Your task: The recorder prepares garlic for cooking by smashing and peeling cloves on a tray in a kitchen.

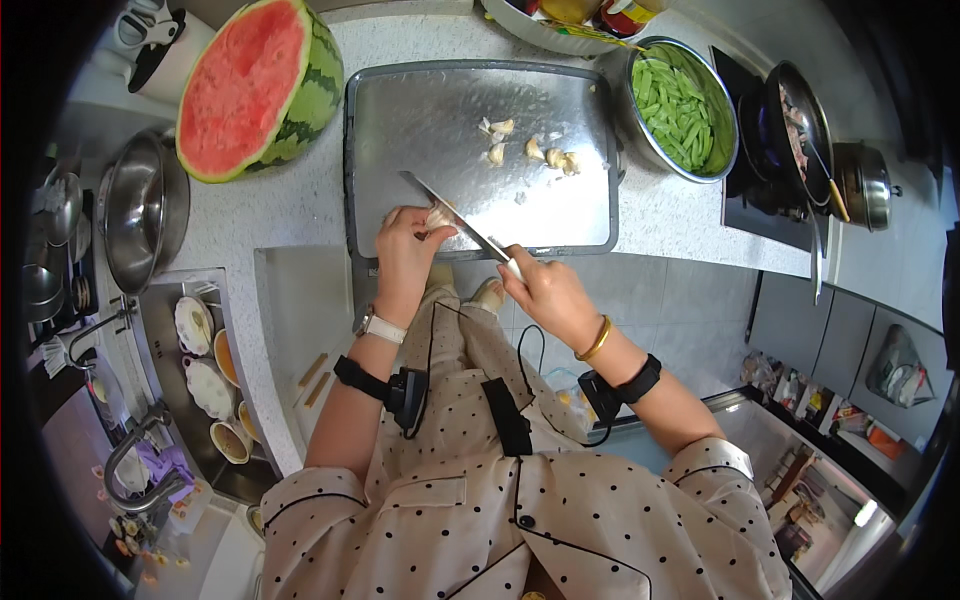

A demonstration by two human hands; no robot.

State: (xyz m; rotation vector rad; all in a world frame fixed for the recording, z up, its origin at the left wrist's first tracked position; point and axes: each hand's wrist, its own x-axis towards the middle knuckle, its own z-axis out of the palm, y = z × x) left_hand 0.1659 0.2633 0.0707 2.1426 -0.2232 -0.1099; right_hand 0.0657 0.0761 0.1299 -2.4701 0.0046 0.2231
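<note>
My left hand (pixel 409 238) pinches a piece of garlic (pixel 439 217) above the near left part of a metal cutting board (pixel 420 105) with a dark rim. In my right hand (pixel 546 289) is the white handle of a kitchen knife (pixel 469 225). Its narrow blade slants up and left, touching or just in front of the garlic; which of the two I cannot tell. Several garlic cloves (pixel 555 157) and bits of skin lie on the right half of the board. Two more cloves (pixel 496 154) sit nearer its middle.
A cut watermelon (pixel 247 90) stands left of the board. To the right are a steel bowl of green pods (pixel 679 112) and a frying pan (pixel 795 135) with meat on the stove, its handle (pixel 816 255) jutting past the counter edge. Dishes (pixel 210 386) fill the sink at left.
</note>
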